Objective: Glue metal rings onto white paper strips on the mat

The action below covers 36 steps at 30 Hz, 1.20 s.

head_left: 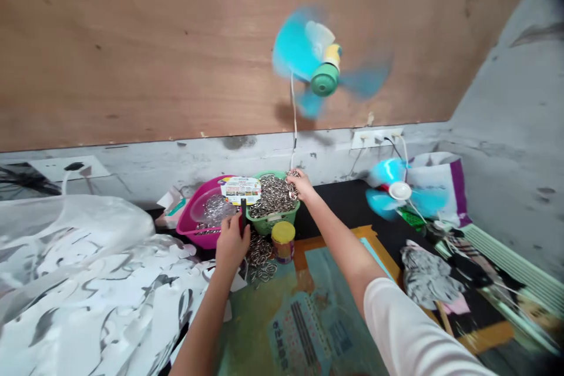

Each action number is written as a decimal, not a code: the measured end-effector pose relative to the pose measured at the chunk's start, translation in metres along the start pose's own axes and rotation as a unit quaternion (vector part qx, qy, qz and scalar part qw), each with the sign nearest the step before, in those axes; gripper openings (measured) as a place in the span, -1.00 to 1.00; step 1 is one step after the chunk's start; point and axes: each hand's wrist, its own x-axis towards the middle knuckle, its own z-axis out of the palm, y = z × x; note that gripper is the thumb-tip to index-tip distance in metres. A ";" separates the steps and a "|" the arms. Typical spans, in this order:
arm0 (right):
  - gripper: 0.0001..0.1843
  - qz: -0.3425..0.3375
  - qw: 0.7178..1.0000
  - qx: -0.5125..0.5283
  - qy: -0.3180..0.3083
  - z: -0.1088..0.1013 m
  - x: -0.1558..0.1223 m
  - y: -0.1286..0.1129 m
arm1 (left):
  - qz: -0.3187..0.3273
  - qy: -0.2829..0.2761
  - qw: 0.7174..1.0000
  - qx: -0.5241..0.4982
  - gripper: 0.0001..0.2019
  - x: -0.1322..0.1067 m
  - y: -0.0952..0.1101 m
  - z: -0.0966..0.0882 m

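My left hand (231, 241) is closed around a slim black handle (243, 211) with a red part, held upright in front of the baskets. Just behind it is a white printed card (233, 185) with rounded ends; whether handle and card are joined I cannot tell. My right hand (302, 184) pinches a bunch of silver metal rings (291, 181) at the right rim of a green basket (264, 226). More rings (274, 194) fill that basket. A pink basket (189, 229) to its left holds clear plastic and more metal pieces.
A yellow-lidded jar (283, 241) stands before the green basket beside a loose pile of rings (263, 270). White cut pieces (110, 299) heap up at left. Two blue-bladed fans spin, one hanging (325, 79), one lower right (400, 191). Crumpled cloth (429, 276) lies at right.
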 end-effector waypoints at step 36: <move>-0.75 -0.069 0.837 -0.538 -0.073 -0.077 -0.196 0.062 | 0.148 -0.040 0.980 -0.126 -0.73 -0.165 0.010 0.027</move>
